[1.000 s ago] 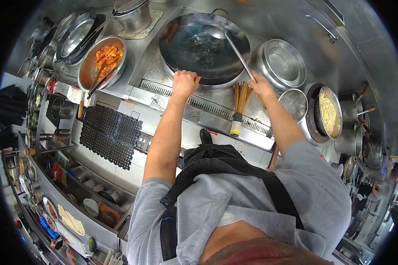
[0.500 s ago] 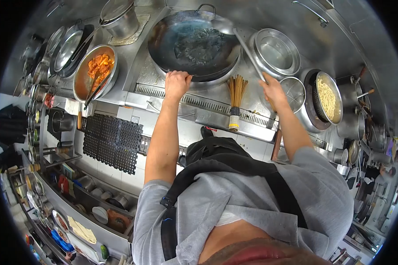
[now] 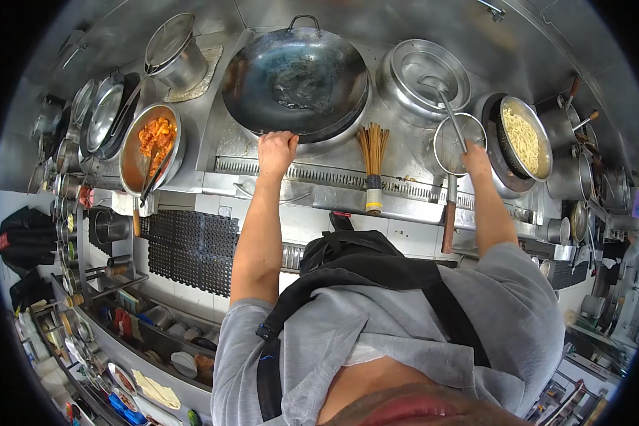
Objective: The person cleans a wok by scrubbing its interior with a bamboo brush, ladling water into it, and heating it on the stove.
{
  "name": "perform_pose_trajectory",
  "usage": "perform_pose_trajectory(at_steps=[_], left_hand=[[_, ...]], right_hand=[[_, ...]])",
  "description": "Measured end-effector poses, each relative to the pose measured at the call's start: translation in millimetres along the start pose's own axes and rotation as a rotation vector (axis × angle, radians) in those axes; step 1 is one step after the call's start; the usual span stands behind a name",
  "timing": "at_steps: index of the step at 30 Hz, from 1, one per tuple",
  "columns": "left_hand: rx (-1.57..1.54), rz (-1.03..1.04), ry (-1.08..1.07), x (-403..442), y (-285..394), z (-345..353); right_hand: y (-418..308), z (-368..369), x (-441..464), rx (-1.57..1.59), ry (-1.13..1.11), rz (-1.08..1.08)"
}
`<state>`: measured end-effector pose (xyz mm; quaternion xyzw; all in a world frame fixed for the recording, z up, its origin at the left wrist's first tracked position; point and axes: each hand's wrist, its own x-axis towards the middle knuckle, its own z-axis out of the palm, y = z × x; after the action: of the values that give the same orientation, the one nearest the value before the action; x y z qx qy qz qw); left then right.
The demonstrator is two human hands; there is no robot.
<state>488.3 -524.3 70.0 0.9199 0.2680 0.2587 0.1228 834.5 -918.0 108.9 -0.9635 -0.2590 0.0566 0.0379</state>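
My left hand [image 3: 277,151] is closed on the near rim of the large dark wok [image 3: 296,78], which holds a little clear liquid in its bottom. My right hand [image 3: 476,159] is wrapped round the handle of a metal ladle [image 3: 444,96]. The ladle's bowl is over the round metal pot [image 3: 419,74] at the right of the wok. Below the ladle's handle lies a round wire strainer [image 3: 450,144] with a wooden grip. A bamboo brush [image 3: 373,167] lies in front of the wok, between my hands.
To the left stands a steel bowl [image 3: 128,160] of red-orange food with utensils in it, and behind it a pot [image 3: 185,74] with a strainer on top. A pan of noodles [image 3: 524,138] sits at the right. Black perforated mats [image 3: 194,248] lie on the floor.
The ladle has moved right, from over the wok to over the metal pot, with my right hand on it. My left hand has stayed at the wok's rim.
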Motion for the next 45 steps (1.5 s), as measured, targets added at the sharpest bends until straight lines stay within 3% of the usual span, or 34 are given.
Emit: perform_pose_trajectory(at_steps=[3,5,9,10,11,13,17,19,20,22,23,25,27,31,35,37,38,40,45], left_hand=[[0.005,0.009,-0.011,-0.6,-1.3,1.7],[0.009,0.02,-0.013,-0.6,-2.0,1.8],[0.0,0.021,-0.005,-0.7,-2.3,3.2],[-0.002,0.02,-0.012,-0.9,-4.2,4.5],[0.003,0.019,-0.011,0.1,-5.1,3.8],[-0.009,0.009,-0.038,-0.1,-4.5,3.4],[-0.027,0.008,-0.053,1.3,0.1,-2.4],[-0.038,0.012,-0.018,-0.3,-0.1,-2.7],[-0.039,0.017,-0.016,0.7,-0.5,-2.4],[-0.045,0.03,0.026,-0.9,2.6,-3.9],[-0.053,0.013,0.029,-3.0,2.5,-2.4],[-0.056,0.03,0.036,-1.6,-0.2,0.3],[-0.074,0.019,0.061,-1.1,-2.2,4.5],[-0.075,0.016,0.069,0.3,-2.4,7.6],[-0.056,-0.009,0.012,1.4,-1.6,3.3],[-0.059,-0.019,0.03,2.8,-4.6,4.9],[-0.081,-0.031,0.008,3.8,-4.3,3.3],[-0.119,-0.058,0.002,6.0,-6.3,4.7],[-0.148,-0.07,-0.017,9.5,-8.9,1.1]], right_hand=[[-11.4,-29.3,-0.8,-0.134,0.019,-0.047],[-22.7,-28.1,1.1,0.045,0.489,-0.405],[-89.3,71.3,-57.9,0.247,0.111,-0.412],[-106.6,118.5,-77.2,0.377,-0.099,-0.285],[-140.0,103.9,-105.0,0.291,-0.291,-0.225],[-162.4,154.1,-133.9,0.278,-0.292,-0.107],[-174.6,163.0,-137.9,0.443,-0.294,-0.02],[-162.3,130.1,-124.0,0.725,-0.42,0.221],[-126.1,165.6,-105.9,0.809,-0.342,0.223],[-96.4,155.6,-98.4,1.098,-0.315,0.311],[-103.8,91.8,-108.0,1.31,-0.359,0.402],[-106.5,45.1,-111.0,1.316,-0.177,0.124],[-111.8,27.4,-93.8,1.236,-0.083,0.019],[-186.0,-46.1,-17.5,0.68,-0.016,-0.416],[-260.5,-44.1,94.0,0.102,-0.195,-0.701],[-299.4,-38.9,137.3,-0.045,-0.167,-0.68],[-319.3,-28.3,151.6,-0.038,-0.184,-0.697],[-363.5,-4.1,164.9,-0.053,-0.011,-0.533],[-393.0,38.3,118.4,0.059,-0.13,-0.697]])
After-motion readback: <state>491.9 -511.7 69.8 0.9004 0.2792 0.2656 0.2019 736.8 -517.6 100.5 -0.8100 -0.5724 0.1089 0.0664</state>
